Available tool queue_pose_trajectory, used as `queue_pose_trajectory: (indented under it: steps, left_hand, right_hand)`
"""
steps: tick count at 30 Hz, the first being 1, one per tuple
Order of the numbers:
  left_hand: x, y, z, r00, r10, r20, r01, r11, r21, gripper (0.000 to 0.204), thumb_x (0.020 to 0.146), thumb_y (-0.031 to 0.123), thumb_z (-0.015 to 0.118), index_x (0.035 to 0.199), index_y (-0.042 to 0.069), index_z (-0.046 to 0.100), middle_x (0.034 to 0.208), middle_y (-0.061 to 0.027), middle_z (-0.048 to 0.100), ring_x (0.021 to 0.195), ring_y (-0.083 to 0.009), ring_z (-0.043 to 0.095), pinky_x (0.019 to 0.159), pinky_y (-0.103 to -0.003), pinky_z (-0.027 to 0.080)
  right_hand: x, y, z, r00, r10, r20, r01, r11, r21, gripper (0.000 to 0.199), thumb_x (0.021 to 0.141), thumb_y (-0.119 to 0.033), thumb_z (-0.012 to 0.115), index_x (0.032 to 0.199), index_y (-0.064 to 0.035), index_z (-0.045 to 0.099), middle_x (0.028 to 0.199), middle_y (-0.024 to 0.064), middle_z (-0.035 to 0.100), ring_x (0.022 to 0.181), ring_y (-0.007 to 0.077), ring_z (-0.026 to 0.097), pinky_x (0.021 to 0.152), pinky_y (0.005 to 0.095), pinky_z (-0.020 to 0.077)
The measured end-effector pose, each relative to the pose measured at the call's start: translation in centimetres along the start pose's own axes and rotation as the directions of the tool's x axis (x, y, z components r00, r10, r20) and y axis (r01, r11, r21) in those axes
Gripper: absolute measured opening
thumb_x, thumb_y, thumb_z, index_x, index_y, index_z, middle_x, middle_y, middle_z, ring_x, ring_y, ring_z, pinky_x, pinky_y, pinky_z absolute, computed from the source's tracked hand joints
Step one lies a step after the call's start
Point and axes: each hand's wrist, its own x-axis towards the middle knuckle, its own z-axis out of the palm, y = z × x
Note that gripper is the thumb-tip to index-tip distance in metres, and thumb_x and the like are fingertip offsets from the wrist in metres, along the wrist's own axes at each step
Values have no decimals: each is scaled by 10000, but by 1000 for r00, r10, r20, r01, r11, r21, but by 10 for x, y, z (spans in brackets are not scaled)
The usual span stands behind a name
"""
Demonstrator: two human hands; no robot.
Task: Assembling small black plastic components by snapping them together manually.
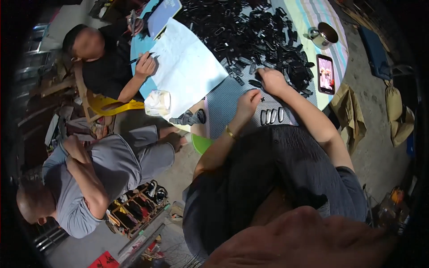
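Both hands are down on the bench (308, 18) right now, working at the near edge of the big pile of black parts (254, 35). The right hand (271, 80) lies flat against that edge, fingers spread loosely over the pieces; whether its grip is closed on one I cannot tell, since the fingertips vanish among the black bits. The left hand (248, 100), with a gold bangle (230, 132) at the wrist, sits just this side of the pile, fingers curled down toward a tiny cross-shaped piece (262, 99); its grip looks drawn together, though I can't swear anything is pinched in it.

Just nearer than the pile stands a short row of finished pieces (271, 116), set side by side on the checked cloth (223, 107). By my reading this is the picking-and-lining-up stage: a part gets drawn from the pile and added to the row. The next move would call for a clean pinch on one small piece and a steady placing beside the row's end.

A phone (325, 73) glows to the right of the pile, with a metal cup (325, 35) beyond it. Left of the pile, another person writes on a white sheet (183, 67).

The parts themselves are too small and dark to identify, and the bench's far side is cut off.
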Motion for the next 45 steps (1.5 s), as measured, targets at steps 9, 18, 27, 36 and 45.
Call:
queue_pose_trajectory:
  steps: [9,18,27,36,45]
  left_hand:
    - [21,14,10,991,-137,-4,109,805,-583,174,909,167,475,948,23,565,761,4,560,664,-45,509,561,-193,415]
    - [-4,69,-11,977,170,126,-157,982,-105,254,866,91,469,1090,-28,472,783,-149,598,720,-267,604,660,-329,476]
    - [-4,25,11,996,-10,85,44,911,-409,286,868,22,462,1145,-46,451,1000,-112,520,836,-165,582,700,-265,528]
    - [-1,78,-20,976,-128,175,216,643,-735,334,869,75,476,1193,-4,474,1076,-88,554,916,-146,567,812,-272,480]
    - [-5,67,-19,996,-71,50,87,734,-674,317,833,34,534,1147,-11,541,1001,-57,616,893,-113,567,802,-237,441]
  right_hand:
    - [-44,-52,-45,964,51,-262,64,909,412,369,755,-87,561,1116,-30,510,898,208,574,772,380,571,661,422,473]
    - [-74,-24,-47,920,105,378,-388,104,916,325,861,-120,525,1176,-49,493,768,44,586,608,88,573,504,212,460]
    - [-89,-19,-49,908,417,29,-96,141,985,174,843,13,464,956,53,591,742,47,601,617,85,562,612,205,475]
    - [-90,-46,-61,931,335,-148,104,147,984,406,758,88,547,1159,32,511,1076,113,583,906,126,586,750,220,472]
    - [-92,-54,-66,934,281,-221,-39,694,719,292,717,14,638,1007,21,607,884,89,593,672,160,567,586,228,455]
